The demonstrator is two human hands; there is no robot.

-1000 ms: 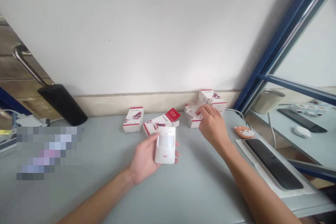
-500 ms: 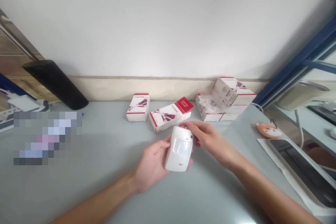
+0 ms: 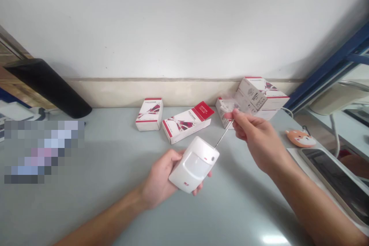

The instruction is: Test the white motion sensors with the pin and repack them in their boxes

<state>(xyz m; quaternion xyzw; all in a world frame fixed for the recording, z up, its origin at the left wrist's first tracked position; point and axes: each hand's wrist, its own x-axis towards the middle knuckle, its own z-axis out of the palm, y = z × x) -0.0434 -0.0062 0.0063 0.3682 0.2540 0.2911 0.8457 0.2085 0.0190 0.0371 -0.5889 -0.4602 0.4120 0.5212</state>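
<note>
My left hand [image 3: 158, 177] grips a white plastic PIR motion sensor [image 3: 194, 165], tilted, with its lens facing up. A thin metal antenna [image 3: 223, 134] runs from the sensor's upper corner to my right hand [image 3: 258, 140], which pinches its far end between thumb and fingers. Behind them stand white and red product boxes: a shut one [image 3: 149, 114], one with a red card [image 3: 203, 110] on it [image 3: 186, 126], and an open one [image 3: 226, 117] holding clear plastic wrap, with another box [image 3: 261, 98] leaning on it.
The grey table [image 3: 100, 207] meets a white wall behind. A black cylindrical object [image 3: 46, 88] lies at the back left, beside a pixelated patch [image 3: 43, 152]. On the right are a fox-shaped orange item [image 3: 300, 138] and a dark tablet [image 3: 337, 177].
My right hand has moved up and to the right, away from the sensor, and a thin antenna now stretches between them. The sensor has tilted over, and the view has shifted slightly.
</note>
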